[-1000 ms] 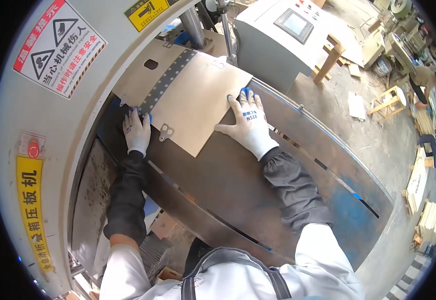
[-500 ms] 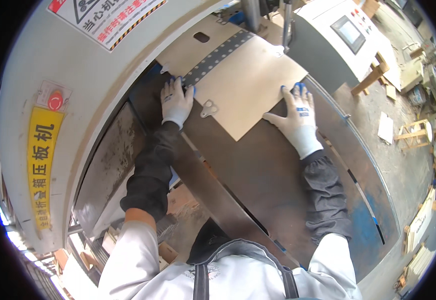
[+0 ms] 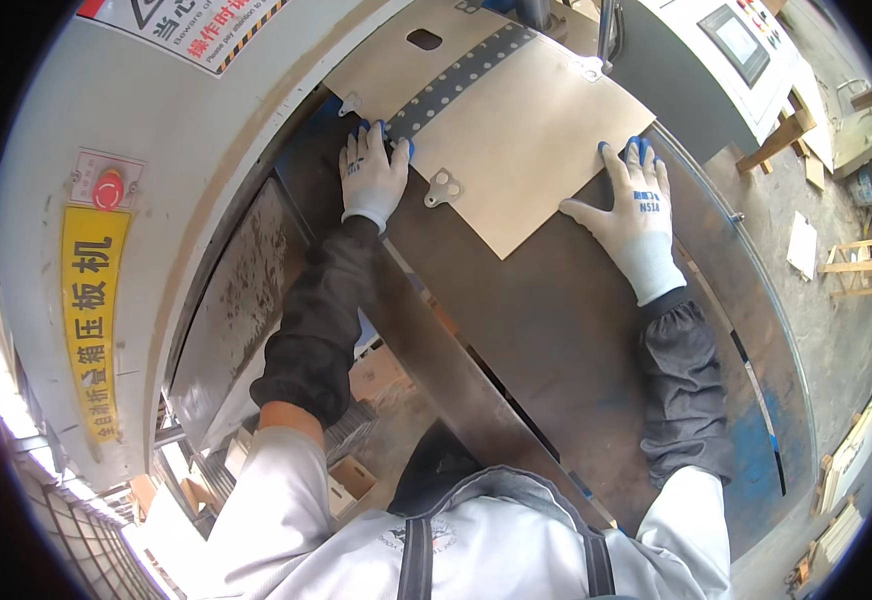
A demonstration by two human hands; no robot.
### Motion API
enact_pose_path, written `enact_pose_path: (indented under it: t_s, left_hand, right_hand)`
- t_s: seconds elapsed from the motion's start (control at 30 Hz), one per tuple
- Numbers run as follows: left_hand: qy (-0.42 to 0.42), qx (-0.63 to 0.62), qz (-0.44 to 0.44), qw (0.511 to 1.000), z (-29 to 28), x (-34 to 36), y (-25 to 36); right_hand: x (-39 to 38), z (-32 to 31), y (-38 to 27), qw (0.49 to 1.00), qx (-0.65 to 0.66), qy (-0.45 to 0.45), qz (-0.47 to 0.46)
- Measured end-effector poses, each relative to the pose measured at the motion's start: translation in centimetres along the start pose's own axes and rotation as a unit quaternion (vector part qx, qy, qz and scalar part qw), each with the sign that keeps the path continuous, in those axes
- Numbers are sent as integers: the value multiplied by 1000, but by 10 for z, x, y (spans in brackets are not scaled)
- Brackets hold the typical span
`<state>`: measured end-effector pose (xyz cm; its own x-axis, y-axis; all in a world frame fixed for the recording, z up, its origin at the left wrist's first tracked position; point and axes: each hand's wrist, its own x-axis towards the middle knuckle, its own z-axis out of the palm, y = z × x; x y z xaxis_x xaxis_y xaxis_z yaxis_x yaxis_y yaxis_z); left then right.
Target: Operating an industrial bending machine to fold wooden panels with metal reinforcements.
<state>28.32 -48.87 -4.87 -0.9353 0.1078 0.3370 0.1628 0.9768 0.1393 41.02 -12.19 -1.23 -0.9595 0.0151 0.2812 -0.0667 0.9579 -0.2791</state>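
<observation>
White sleeves (image 3: 686, 515) nearest, well to the near side of the pale panel (image 3: 516, 150). Dark oversleeves (image 3: 691, 405) next, same side of the panel. Brown metal bed (image 3: 546, 310), slotted, extends under the panel and out on its near side; panel lies flat on it, one corner pointing back toward the sleeves.

Right hand (image 3: 636, 215), gloved, at the panel's near right edge: fingers extended, thumb spread away from them, nothing seen in its grasp. Left hand (image 3: 371, 180), gloved likewise, at the panel's left edge: fingers stretched forward, thumb apart, not curled round anything visible (how hard either presses, cannot tell).

Metal bracket (image 3: 443, 188) on the panel's left edge, just beside the left hand. Dark strip (image 3: 461, 85) crosses the panel, marked with pale dots (holes or studs, too small to say). Beyond the strip, rounded slot (image 3: 424, 39) in the panel's far part.

Grey machine housing (image 3: 236, 110) left of the panel, bearing a red button (image 3: 109, 190). Console (image 3: 676, 60) beyond the panel's right side. Farther right of the panel, wooden stool (image 3: 856, 265) on the floor.
</observation>
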Motion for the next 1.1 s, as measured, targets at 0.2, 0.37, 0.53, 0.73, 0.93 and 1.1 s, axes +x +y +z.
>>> enact_pose_path:
  t_s: [0.2,0.37,0.53,0.73,0.93,1.1]
  left_hand:
    - [0,3,0,1000,-2,0,2]
    - [-1,-1,-5,1000,-1,0,2]
    - [-3,-12,-11,1000,-1,0,3]
    - [16,-18,4,1000,5,0,-3]
    - [11,-28,-1,1000,2,-1,2]
    - [-1,-33,-14,999,1,-2,3]
  right_hand:
    - [0,2,1,1000,-5,-2,0]
    - [2,-2,0,1000,3,-14,-5]
    - [5,0,-5,999,-15,-36,19]
    - [6,2,-6,1000,-17,-19,11]
    - [5,-2,-6,1000,2,-2,5]
    - [5,0,-5,1000,-1,-15,12]
